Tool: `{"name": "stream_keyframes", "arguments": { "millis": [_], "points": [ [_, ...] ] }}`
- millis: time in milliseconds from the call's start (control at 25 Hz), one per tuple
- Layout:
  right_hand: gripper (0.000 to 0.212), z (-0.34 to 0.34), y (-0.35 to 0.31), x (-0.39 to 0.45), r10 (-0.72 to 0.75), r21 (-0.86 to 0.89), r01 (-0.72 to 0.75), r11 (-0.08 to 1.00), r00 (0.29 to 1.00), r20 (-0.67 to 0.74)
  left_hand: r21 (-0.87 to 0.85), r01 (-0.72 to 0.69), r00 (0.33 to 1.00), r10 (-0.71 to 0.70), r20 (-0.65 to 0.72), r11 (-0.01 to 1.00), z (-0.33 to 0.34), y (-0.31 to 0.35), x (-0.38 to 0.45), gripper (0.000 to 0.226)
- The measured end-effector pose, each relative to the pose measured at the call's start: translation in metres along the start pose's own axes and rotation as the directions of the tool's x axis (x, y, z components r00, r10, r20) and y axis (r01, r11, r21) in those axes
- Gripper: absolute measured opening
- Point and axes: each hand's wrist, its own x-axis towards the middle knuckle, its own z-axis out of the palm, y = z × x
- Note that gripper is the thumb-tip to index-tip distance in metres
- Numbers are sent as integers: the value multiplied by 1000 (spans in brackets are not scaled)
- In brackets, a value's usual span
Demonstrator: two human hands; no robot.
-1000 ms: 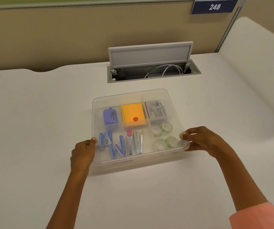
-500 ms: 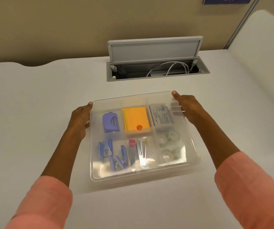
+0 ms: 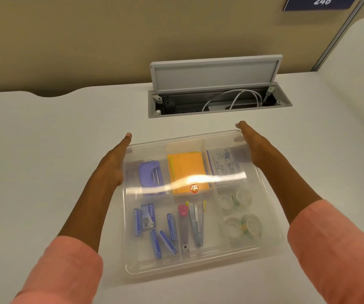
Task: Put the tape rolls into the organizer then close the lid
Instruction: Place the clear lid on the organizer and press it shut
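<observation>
A: Both hands have been shifted from the near corners of the clear plastic compartmented organizer (image 3: pixel 200 207) to its far corners. The clear plastic tape rolls (image 3: pixel 240 212) are seen in the right-hand compartments, under the transparent lid (image 3: pixel 189 178).

B: Left hand (image 3: pixel 116 163) and right hand (image 3: pixel 253 148): fingers straight, laid flat against the lid's edges, nothing gripped. Far-side seating is judged the remaining step.
</observation>
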Motion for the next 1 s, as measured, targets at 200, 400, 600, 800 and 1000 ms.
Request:
{"name": "stream_keyframes", "arguments": {
  "millis": [200, 400, 600, 800, 1000],
  "points": [
    [54, 11, -7, 2, -66, -102, 64, 993, 998, -13, -62, -81, 995, 78, -62, 995, 5, 1, -4, 58],
    [57, 10, 2, 11, -79, -102, 76, 992, 997, -25, 36, -92, 994, 93, -52, 995, 9, 1, -4, 60],
    [73, 14, 10, 13, -95, -151, 96, 984, 995, 14, 174, -230, 966, 246, -80, 958, 17, -5, -2, 68],
    [78, 15, 11, 17, -98, -160, 97, 982, 995, 3, 216, -213, 961, 245, -129, 953, 18, -5, 2, 75],
    [55, 19, 13, 23, -219, -295, 166, 941, 963, -156, 302, -293, 925, 349, -153, 907, 19, -5, -2, 60]
  ]
}}
